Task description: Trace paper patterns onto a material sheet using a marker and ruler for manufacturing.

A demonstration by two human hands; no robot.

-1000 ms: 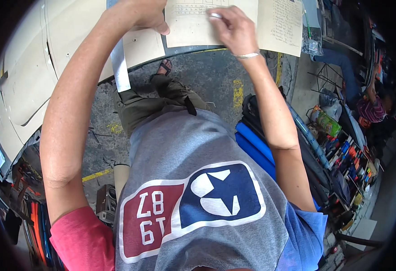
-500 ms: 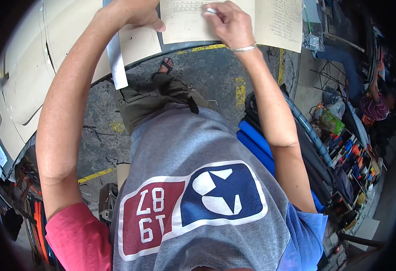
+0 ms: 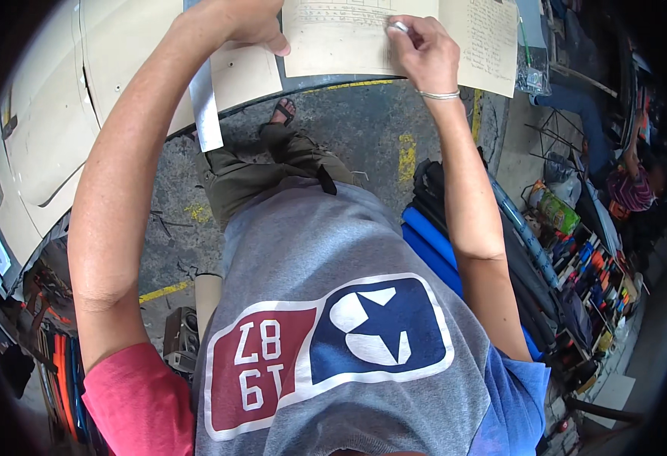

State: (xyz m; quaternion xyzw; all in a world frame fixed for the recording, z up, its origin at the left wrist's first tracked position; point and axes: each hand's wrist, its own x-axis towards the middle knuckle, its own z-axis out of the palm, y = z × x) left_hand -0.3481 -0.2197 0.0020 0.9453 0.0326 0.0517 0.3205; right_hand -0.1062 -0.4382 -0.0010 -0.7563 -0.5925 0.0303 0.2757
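Note:
At the top edge, my left hand (image 3: 243,21) rests by the left edge of a cream sheet (image 3: 333,57) with handwritten rows. Its thumb is stretched out, and the picture's edge cuts off the other fingers. My right hand (image 3: 428,53) pinches a small white stick (image 3: 400,27), perhaps chalk, over the right part of that sheet. A second handwritten sheet (image 3: 489,64) adjoins it on the right. Beneath my left forearm a flat metal strip (image 3: 207,114) sticks out past the table edge.
Large cream pattern boards (image 3: 44,83) cover the table at left. Blue and black rolls (image 3: 432,243) stand beside my right arm. Further right are a crowded pile of small coloured items (image 3: 595,281) and another person in a striped top (image 3: 631,188). Yellow lines (image 3: 407,156) mark the floor.
My right hand has moved slightly right along the sheet with the white stick. The whole view has shifted a little; my left hand stays by the sheet's edge.

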